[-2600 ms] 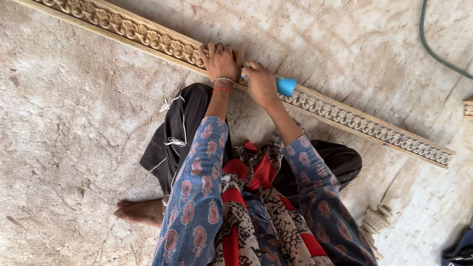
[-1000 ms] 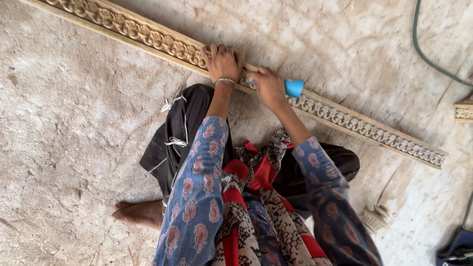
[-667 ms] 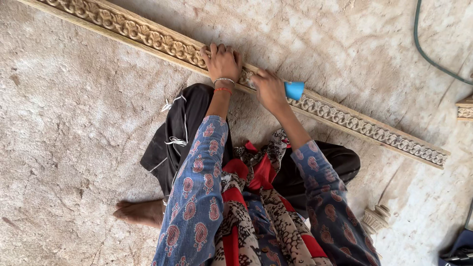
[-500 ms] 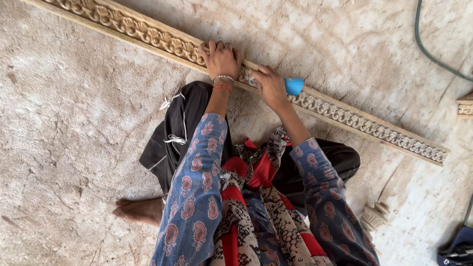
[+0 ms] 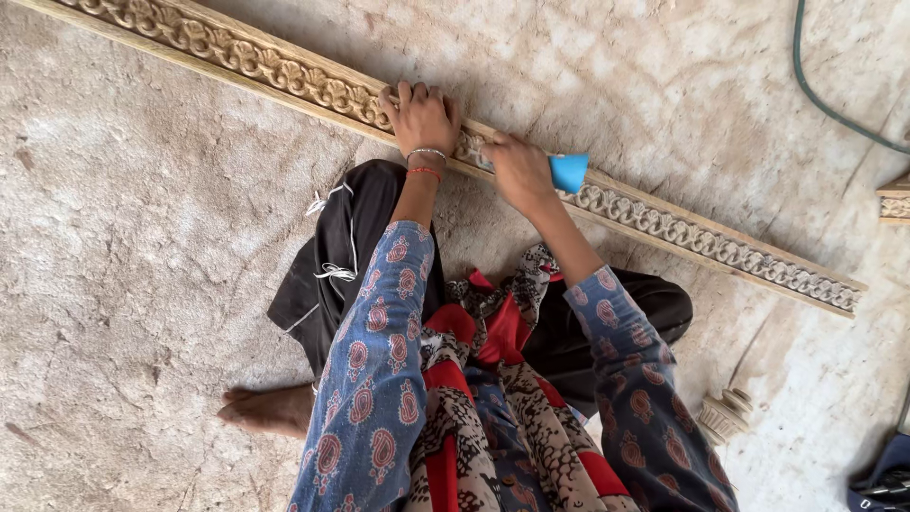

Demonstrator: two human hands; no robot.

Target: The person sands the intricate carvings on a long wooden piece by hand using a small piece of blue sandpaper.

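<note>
A long carved wooden strip [image 5: 701, 242] lies slantwise on the dusty floor, running from upper left to right. My left hand [image 5: 420, 116] presses flat on top of the strip, fingers spread over its far edge. Just to the right, my right hand [image 5: 518, 171] grips a folded blue piece of sandpaper [image 5: 570, 173] against the carving. I sit on the floor with my knees bent under patterned sleeves and a scarf.
A green hose [image 5: 825, 100] curves across the upper right floor. Another carved wooden piece [image 5: 895, 197] pokes in at the right edge. A small turned wooden part [image 5: 722, 415] lies near my right knee. My bare foot [image 5: 265, 410] rests at the lower left.
My right hand with the blue sandpaper has shifted slightly back and forth along the strip. My left hand stays pressed in the same spot.
</note>
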